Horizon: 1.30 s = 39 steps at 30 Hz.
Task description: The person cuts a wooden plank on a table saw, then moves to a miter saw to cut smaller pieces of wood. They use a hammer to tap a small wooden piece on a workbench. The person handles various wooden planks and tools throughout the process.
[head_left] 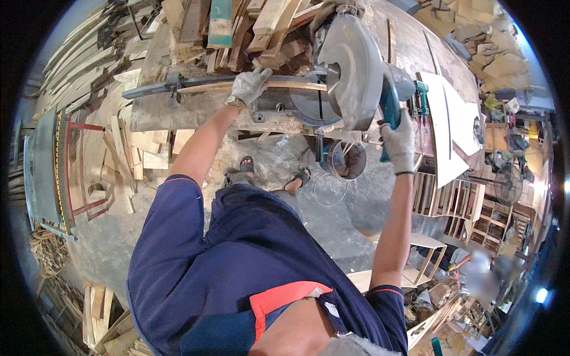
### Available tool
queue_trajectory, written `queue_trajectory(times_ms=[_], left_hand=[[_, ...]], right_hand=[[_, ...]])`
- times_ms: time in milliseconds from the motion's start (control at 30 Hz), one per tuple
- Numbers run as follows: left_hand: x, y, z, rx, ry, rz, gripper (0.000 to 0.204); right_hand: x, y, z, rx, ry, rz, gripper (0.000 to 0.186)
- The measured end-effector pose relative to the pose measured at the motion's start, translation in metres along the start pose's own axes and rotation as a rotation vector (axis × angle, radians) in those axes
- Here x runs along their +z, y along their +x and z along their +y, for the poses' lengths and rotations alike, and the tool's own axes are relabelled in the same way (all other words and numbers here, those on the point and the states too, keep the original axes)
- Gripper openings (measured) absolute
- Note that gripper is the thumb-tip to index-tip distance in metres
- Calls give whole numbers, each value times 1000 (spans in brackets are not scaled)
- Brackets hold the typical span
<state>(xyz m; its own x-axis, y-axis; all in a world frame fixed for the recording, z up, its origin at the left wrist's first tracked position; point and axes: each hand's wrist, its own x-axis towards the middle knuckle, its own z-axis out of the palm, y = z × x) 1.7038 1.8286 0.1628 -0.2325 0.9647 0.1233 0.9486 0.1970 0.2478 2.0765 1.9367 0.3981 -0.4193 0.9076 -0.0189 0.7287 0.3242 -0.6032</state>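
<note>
Both my hands wear light grey work gloves. My right hand (399, 141) is wrapped round the teal handle (389, 105) of a miter saw (362, 71), whose grey guard covers most of the blade. My left hand (250, 86) holds a long thin wooden strip (208, 87) against the dark metal fence (148, 89), left of the saw. The strip's right end reaches the blade area, and the guard hides where they meet. A watch (235, 102) circles my left wrist.
Offcuts and planks (273, 26) are heaped behind the fence. A bucket (347, 160) stands on the floor below the saw. Pale boards (442, 130) lean at right, near wooden frames (448, 199). A red-legged metal stand (47, 169) is at far left; another person (457, 258) is at lower right.
</note>
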Motion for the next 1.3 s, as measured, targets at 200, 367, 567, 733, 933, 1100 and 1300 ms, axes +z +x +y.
queue_trajectory(times_ms=[200, 367, 567, 733, 933, 1100, 1300], left_hand=[[-3, 3, 3, -33, -10, -39, 38], [-3, -4, 2, -40, -36, 24, 49], [-15, -59, 40, -152, -160, 146, 80], [-24, -138, 50, -261, -390, 5, 39], [-22, -216, 15, -326, -577, 33, 40], [-36, -253, 8, -448, -803, 33, 37], [-37, -236, 21, -435, -974, 109, 32]], right_hand=[[29, -9, 41, -94, -20, 93, 39], [-2, 7, -1, 13, -30, -11, 45], [-68, 71, -59, -183, -322, 101, 45], [-86, 113, -67, -319, -174, 350, 48], [-28, 44, 4, -132, 1204, 848, 18], [133, -84, 58, 379, 918, 551, 22], [234, -143, 9, 43, 437, -537, 27]])
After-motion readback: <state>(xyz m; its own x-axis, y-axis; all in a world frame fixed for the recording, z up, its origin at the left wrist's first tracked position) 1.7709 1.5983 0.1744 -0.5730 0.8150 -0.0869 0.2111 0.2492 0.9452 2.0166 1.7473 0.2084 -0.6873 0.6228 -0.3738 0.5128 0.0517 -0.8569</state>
